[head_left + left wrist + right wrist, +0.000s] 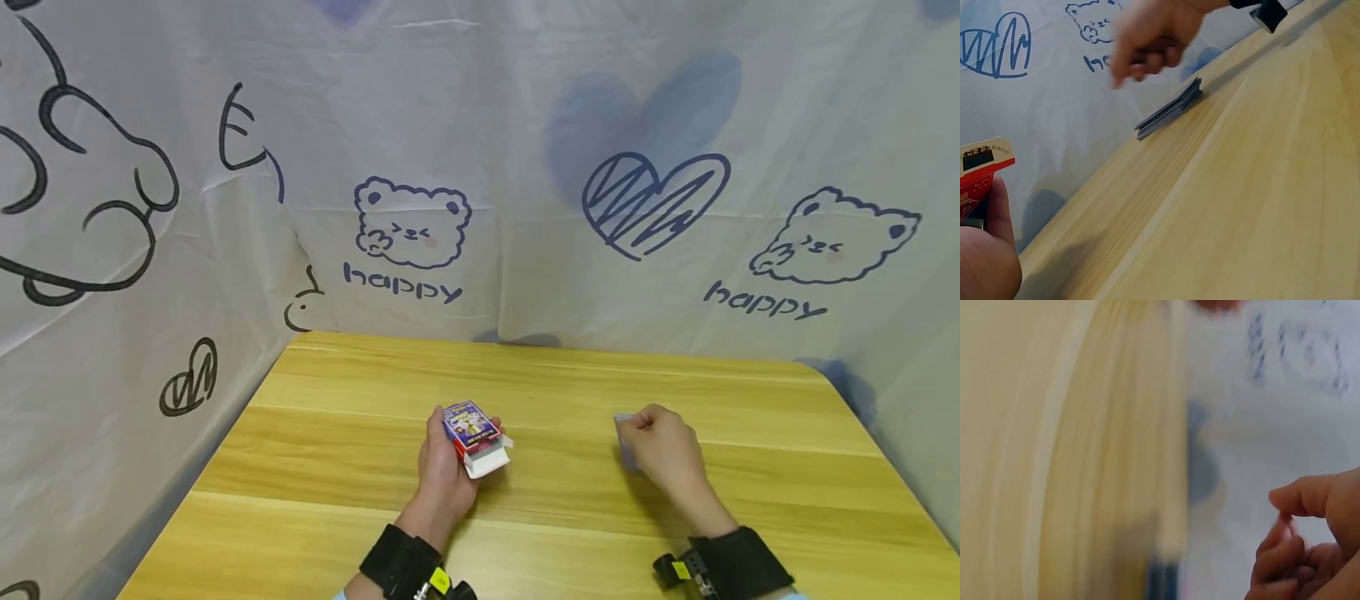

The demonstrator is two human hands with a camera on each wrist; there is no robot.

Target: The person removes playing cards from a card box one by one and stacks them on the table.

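My left hand (444, 467) holds a small card box (470, 425), printed purple and red, with its white end flap (487, 461) standing open toward me. In the left wrist view the red side of this box (985, 172) rests against the thumb. Above a stack of playing cards (1169, 112) on the table hovers my right hand (666, 446), apart from the stack. Its fingers are curled and the thumb (1300, 495) meets the index fingertip with nothing seen between them. From the head, the hand partly covers the cards (627, 454).
The wooden table (337, 417) spans the front. A pale cloth (510, 125) with bear and heart drawings hangs behind it and along the sides. Black bands with small cameras are strapped on the left wrist (401, 560) and right wrist (738, 562).
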